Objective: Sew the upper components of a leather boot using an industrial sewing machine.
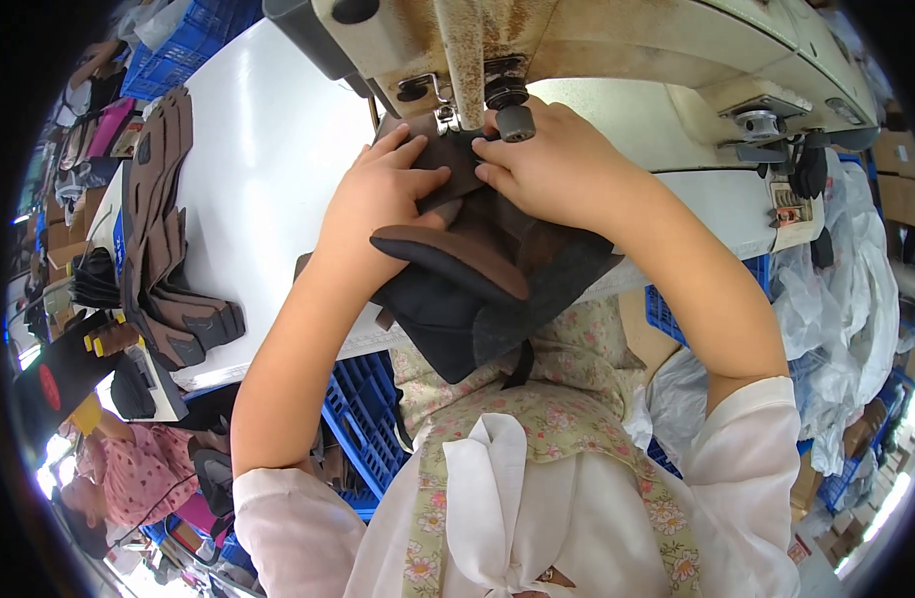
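Now the fabric [457,263], brown and black, is being steadied beneath the machine [617,38], bunched over the table [258,149]'s near edge: pressed by the left hand [383,191], fingers spread, and the right hand [557,161], fingers curled, whether pinching can't be told.

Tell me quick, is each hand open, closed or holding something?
Left hand: fingers apart, touching the brown-and-black piece; whether it grips can't be told.
Right hand: fingers bent, touching the same piece; grip unclear too.
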Action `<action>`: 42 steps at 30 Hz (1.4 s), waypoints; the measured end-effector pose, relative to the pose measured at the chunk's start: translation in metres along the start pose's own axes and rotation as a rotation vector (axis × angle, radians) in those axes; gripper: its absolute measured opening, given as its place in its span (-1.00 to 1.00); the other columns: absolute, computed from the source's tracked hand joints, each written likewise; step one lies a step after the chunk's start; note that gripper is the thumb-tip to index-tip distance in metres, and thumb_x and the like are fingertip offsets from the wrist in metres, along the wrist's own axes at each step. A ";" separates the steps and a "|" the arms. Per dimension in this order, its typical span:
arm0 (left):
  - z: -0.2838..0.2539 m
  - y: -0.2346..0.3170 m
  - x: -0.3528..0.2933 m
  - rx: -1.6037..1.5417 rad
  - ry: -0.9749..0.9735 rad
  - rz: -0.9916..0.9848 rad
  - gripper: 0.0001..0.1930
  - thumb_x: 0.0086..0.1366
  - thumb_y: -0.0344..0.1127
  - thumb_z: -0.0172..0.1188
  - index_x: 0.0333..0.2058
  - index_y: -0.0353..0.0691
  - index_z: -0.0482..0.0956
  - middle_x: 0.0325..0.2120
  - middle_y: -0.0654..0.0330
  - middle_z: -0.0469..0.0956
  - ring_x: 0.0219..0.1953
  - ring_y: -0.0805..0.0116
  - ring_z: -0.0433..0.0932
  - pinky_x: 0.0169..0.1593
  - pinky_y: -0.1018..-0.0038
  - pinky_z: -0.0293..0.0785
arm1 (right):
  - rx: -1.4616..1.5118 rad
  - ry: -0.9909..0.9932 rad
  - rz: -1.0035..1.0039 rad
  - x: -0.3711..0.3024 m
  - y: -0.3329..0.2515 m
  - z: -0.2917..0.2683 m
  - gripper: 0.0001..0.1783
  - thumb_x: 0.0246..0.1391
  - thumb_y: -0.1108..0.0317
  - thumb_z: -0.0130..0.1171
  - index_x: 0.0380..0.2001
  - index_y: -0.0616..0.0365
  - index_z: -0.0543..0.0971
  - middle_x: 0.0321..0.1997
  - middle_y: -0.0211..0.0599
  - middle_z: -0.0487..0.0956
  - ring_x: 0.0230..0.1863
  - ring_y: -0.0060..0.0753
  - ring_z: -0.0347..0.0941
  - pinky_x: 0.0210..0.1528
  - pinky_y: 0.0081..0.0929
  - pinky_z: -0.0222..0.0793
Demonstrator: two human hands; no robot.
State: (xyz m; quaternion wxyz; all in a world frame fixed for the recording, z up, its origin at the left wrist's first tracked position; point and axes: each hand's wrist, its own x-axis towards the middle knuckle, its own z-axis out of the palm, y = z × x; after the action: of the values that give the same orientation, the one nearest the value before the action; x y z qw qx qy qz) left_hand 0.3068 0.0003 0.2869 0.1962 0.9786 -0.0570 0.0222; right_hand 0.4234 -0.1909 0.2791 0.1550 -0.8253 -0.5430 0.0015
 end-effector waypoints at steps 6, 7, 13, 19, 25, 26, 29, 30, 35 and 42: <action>-0.005 0.000 0.000 0.034 -0.016 -0.006 -0.63 0.01 -0.23 0.34 -0.17 -0.22 0.72 0.07 -0.11 0.52 0.23 -0.11 0.37 0.25 0.22 0.34 | -0.035 0.032 0.007 0.000 -0.004 -0.001 -0.74 0.00 0.22 0.29 -0.24 0.07 0.71 -0.18 -0.25 0.61 -0.09 -0.12 0.52 -0.04 -0.20 0.47; -0.003 -0.003 0.002 0.046 -0.019 0.008 -0.63 0.06 -0.20 0.35 -0.17 -0.26 0.72 0.07 -0.11 0.52 0.21 -0.07 0.39 0.23 0.26 0.36 | -0.036 0.030 0.006 0.000 -0.004 -0.001 -0.74 0.00 0.22 0.29 -0.24 0.07 0.71 -0.18 -0.25 0.61 -0.09 -0.12 0.52 -0.04 -0.20 0.47; -0.005 -0.001 0.005 -0.026 -0.004 -0.025 -0.65 0.05 -0.23 0.36 -0.18 -0.25 0.73 0.09 -0.12 0.50 0.23 -0.06 0.37 0.24 0.26 0.34 | -0.059 0.038 0.011 0.003 -0.003 -0.003 -0.73 -0.01 0.30 0.23 -0.20 0.04 0.71 -0.15 -0.26 0.62 -0.08 -0.11 0.53 -0.02 -0.21 0.47; -0.010 0.003 0.007 -0.054 -0.013 -0.053 -0.67 0.05 -0.27 0.36 -0.18 -0.24 0.73 0.07 -0.12 0.50 0.25 -0.07 0.36 0.26 0.27 0.32 | -0.057 -0.101 0.031 0.002 -0.003 -0.009 -0.65 -0.02 0.31 0.16 -0.13 0.04 0.70 -0.13 -0.27 0.63 -0.11 -0.08 0.55 0.01 -0.19 0.46; -0.004 -0.004 0.009 -0.047 0.037 -0.003 -0.66 0.02 -0.31 0.37 -0.19 -0.27 0.73 0.03 -0.12 0.52 0.20 -0.09 0.40 0.23 0.26 0.35 | 0.017 0.050 0.006 -0.001 0.003 0.006 -0.75 -0.03 0.20 0.16 -0.32 -0.04 0.72 -0.24 -0.31 0.62 -0.07 -0.18 0.50 -0.02 -0.13 0.38; -0.004 -0.005 0.009 -0.046 0.036 -0.005 -0.66 0.02 -0.31 0.37 -0.19 -0.27 0.73 0.03 -0.12 0.52 0.20 -0.09 0.40 0.23 0.26 0.35 | -0.004 0.077 0.002 -0.001 0.002 0.005 -0.77 -0.04 0.20 0.16 -0.35 -0.04 0.72 -0.25 -0.31 0.61 -0.10 -0.18 0.50 -0.03 -0.13 0.38; -0.007 -0.006 0.012 -0.070 0.013 0.007 -0.66 0.00 -0.33 0.37 -0.20 -0.30 0.72 -0.01 -0.10 0.54 0.13 -0.08 0.44 0.18 0.27 0.39 | -0.051 0.129 -0.015 0.001 0.000 0.005 -0.79 -0.05 0.21 0.17 -0.39 -0.03 0.72 -0.28 -0.33 0.61 -0.14 -0.19 0.49 -0.06 -0.14 0.38; -0.006 -0.006 0.012 -0.082 0.027 0.009 -0.67 0.00 -0.34 0.37 -0.20 -0.31 0.72 -0.02 -0.10 0.54 0.10 -0.07 0.46 0.16 0.28 0.40 | -0.076 0.153 -0.029 0.001 0.000 0.005 -0.80 -0.05 0.21 0.17 -0.40 -0.04 0.72 -0.30 -0.33 0.61 -0.15 -0.19 0.49 -0.06 -0.15 0.38; -0.003 -0.007 0.011 -0.082 0.055 0.012 -0.67 -0.01 -0.37 0.37 -0.21 -0.32 0.71 -0.05 -0.09 0.55 0.04 -0.05 0.48 0.12 0.28 0.43 | -0.024 0.111 -0.016 0.000 0.002 0.003 -0.82 -0.06 0.20 0.18 -0.45 -0.05 0.73 -0.36 -0.33 0.61 -0.16 -0.19 0.50 -0.06 -0.17 0.39; -0.005 -0.009 0.013 -0.072 0.078 0.046 -0.68 -0.01 -0.37 0.37 -0.21 -0.30 0.72 -0.10 -0.08 0.56 -0.02 -0.03 0.51 0.05 0.28 0.45 | -0.001 0.141 -0.021 0.002 0.003 0.005 -0.82 -0.07 0.21 0.19 -0.48 -0.04 0.73 -0.38 -0.30 0.61 -0.18 -0.17 0.50 -0.09 -0.16 0.43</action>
State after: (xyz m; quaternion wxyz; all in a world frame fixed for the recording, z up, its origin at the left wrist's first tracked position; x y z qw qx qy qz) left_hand 0.3206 0.0094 0.2885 0.2331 0.9677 -0.0728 0.0627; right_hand 0.4258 -0.1882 0.2736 0.1926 -0.8176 -0.5395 -0.0584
